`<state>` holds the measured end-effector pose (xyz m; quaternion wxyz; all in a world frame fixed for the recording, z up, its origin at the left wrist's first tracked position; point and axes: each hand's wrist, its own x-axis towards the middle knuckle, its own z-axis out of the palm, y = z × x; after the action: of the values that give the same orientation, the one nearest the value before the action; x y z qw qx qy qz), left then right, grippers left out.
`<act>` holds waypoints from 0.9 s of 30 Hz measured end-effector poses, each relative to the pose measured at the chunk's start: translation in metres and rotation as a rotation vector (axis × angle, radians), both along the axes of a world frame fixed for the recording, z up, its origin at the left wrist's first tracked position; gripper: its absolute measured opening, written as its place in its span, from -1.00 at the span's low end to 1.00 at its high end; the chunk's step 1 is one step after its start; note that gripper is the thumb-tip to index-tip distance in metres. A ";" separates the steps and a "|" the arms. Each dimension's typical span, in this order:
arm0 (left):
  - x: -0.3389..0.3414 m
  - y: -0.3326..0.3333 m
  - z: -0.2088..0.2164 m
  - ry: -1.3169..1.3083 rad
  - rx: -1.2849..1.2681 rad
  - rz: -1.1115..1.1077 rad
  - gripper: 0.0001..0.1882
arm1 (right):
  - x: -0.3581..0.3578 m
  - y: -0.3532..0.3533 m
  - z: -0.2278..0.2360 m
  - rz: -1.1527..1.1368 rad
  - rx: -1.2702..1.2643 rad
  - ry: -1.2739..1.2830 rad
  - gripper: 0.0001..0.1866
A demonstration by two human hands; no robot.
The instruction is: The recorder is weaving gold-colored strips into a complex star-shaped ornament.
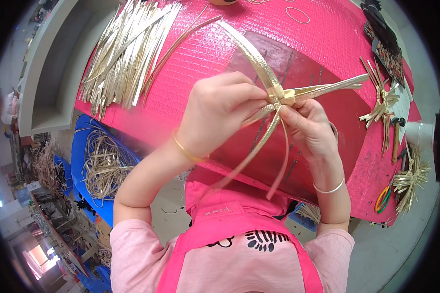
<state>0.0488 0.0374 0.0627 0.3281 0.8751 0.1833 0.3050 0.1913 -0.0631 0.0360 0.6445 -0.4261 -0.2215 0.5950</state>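
My left hand [222, 112] and my right hand [310, 124] hold a star-shaped weave of gold strips [259, 63] up over the table. Its strips cross and fold over each other at a small knot between my fingertips. On the left side, my thumb and fingers pinch a strip close to that crossing. The right thumb presses just under the knot, with the fingers curled behind it. Several long ends spread outward: one up to the left, some to the right, and two hanging down toward my apron. Part of the weave is hidden by my fingers.
Loose gold strips [127, 53] lie heaped at the table's far left. Below them, a blue bin [79, 151] holds tangled strips. Along the right edge are a woven gold piece [384, 102], a hammer [396, 139], coloured rubber bands [382, 199] and a gold bundle [411, 179].
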 end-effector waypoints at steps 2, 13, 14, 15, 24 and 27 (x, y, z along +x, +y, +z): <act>0.001 -0.008 0.000 -0.047 0.078 0.037 -0.89 | 0.004 -0.002 -0.001 0.057 0.051 0.058 -0.82; -0.004 -0.015 0.012 0.131 -0.298 0.046 -0.93 | -0.014 -0.001 0.010 -0.124 0.098 -0.258 -0.89; -0.002 -0.014 0.006 0.065 -0.113 0.066 -0.92 | -0.016 0.000 0.010 -0.151 0.080 -0.333 -0.90; -0.002 -0.012 0.006 0.065 -0.113 0.068 -0.92 | -0.016 0.000 0.010 -0.149 0.081 -0.332 -0.90; 0.012 -0.011 -0.006 -0.219 -1.184 0.072 -0.84 | -0.018 0.002 -0.003 -0.393 0.202 -0.972 -0.83; 0.019 -0.022 -0.012 -0.240 -0.930 0.123 -0.85 | -0.011 0.000 0.003 -0.270 0.114 -0.720 -0.82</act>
<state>0.0677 0.0154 0.0503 0.6848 0.5818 0.3125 0.3081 0.1807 -0.0627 0.0394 0.6205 -0.5966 -0.4082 0.3040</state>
